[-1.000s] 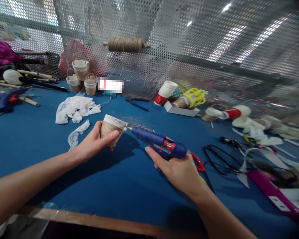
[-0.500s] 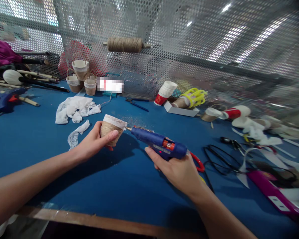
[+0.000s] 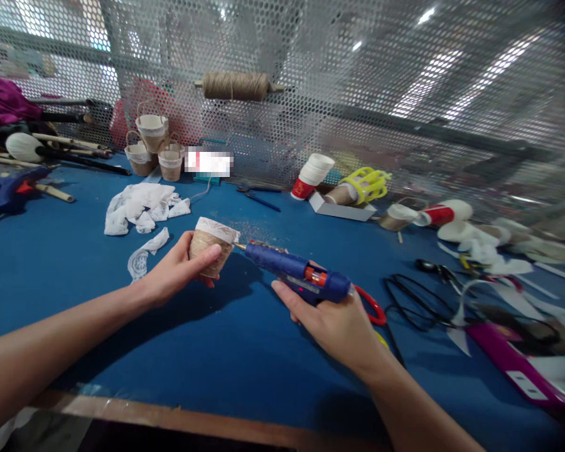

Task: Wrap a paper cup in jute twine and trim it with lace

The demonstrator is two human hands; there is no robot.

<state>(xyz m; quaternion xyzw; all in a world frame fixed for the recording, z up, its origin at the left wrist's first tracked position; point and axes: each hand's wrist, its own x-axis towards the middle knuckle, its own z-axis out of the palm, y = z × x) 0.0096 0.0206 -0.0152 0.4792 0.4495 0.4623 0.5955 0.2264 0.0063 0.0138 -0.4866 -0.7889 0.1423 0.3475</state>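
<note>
My left hand (image 3: pixel 183 267) is closed around a twine-wrapped cup (image 3: pixel 206 254), which tilts above the table. White lace trim (image 3: pixel 216 230) runs round the cup's upper edge. In my right hand (image 3: pixel 336 320) is a blue hot glue gun (image 3: pixel 296 269), its metal nozzle pointing left at the right end of the lace. The nozzle tip is at the cup's rim; whether it touches, I cannot tell. A strip of lace (image 3: pixel 145 254) lies left of the cup, with a pile of lace pieces (image 3: pixel 141 206) behind it.
Several finished twine baskets (image 3: pixel 153 141) stand at the back left. Pliers (image 3: pixel 258 196), stacked paper cups (image 3: pixel 312 174) and a small white box (image 3: pixel 341 207) are along the back. Black cables (image 3: pixel 419 304) and a purple power strip (image 3: pixel 513 361) lie right; a second glue gun (image 3: pixel 21 187) lies left.
The glue gun in my right hand has shifted very slightly left, its nozzle moving closer in at the lace edge. The cup in my left hand is nearly still.
</note>
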